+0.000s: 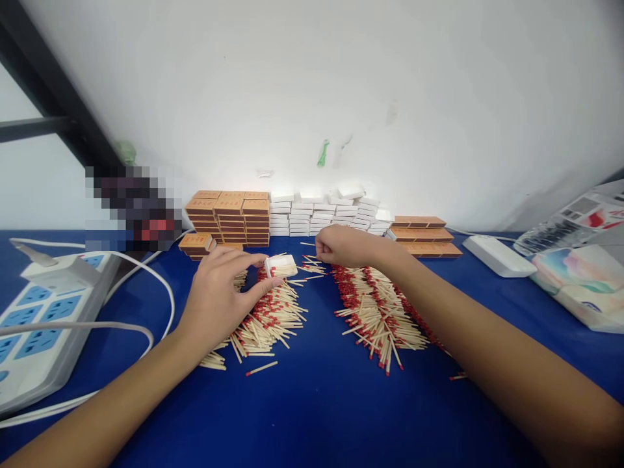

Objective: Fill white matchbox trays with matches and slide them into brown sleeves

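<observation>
My left hand [221,289] pinches a small white matchbox tray [281,262] between thumb and fingers; wooden matches lie inside it. Beneath that hand spreads a pile of red-tipped matches [275,315]. My right hand [344,246] is closed, its fingertips pressed together, and a match [308,244] pokes out to their left. Just below those fingers are a few scattered matches [312,266]. A second large heap of matches [385,312] lies under my right forearm, partly hidden by it.
Behind my hands stand stacked brown matchboxes [229,218], white trays [314,214] and more brown matchboxes [419,235] against the wall. A power strip [53,318] with cables is at left. On the right are a white adapter [497,255], a tissue pack [580,286] and a plastic bottle [560,224].
</observation>
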Demonstrator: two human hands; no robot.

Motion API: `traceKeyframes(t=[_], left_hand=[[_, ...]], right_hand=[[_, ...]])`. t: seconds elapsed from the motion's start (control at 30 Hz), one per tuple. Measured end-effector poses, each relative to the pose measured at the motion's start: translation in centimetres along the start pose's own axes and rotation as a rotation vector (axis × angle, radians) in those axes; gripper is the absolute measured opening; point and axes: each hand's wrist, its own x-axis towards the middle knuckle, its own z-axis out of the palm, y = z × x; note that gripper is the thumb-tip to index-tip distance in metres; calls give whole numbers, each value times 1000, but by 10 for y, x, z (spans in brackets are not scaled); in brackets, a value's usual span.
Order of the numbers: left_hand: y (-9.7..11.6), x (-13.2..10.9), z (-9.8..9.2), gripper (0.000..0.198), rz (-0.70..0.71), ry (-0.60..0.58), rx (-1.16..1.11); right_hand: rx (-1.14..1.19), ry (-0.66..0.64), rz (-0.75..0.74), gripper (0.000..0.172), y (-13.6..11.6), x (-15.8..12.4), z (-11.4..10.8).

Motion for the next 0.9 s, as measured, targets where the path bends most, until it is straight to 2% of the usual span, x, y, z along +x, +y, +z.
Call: traceKeyframes(t=[0.07, 0.23, 0.4, 0.57, 0.9], left_hand=[[0, 0, 0, 33, -7, -7, 3], [1, 0, 0, 32, -22, -35, 17], [2, -1, -1, 34, -9, -37, 17], [2, -1, 0, 39, 12, -18, 3], [3, -2, -1, 39, 15, -27, 8]], right_hand=[[10, 14, -2, 30, 0, -1, -2], [75, 103, -47, 6, -6, -8, -12], [259, 194, -200, 12, -33, -19, -19], [203, 240, -327, 11, -54, -20, -12], [95, 248, -301, 9, -59, -21, -7]])
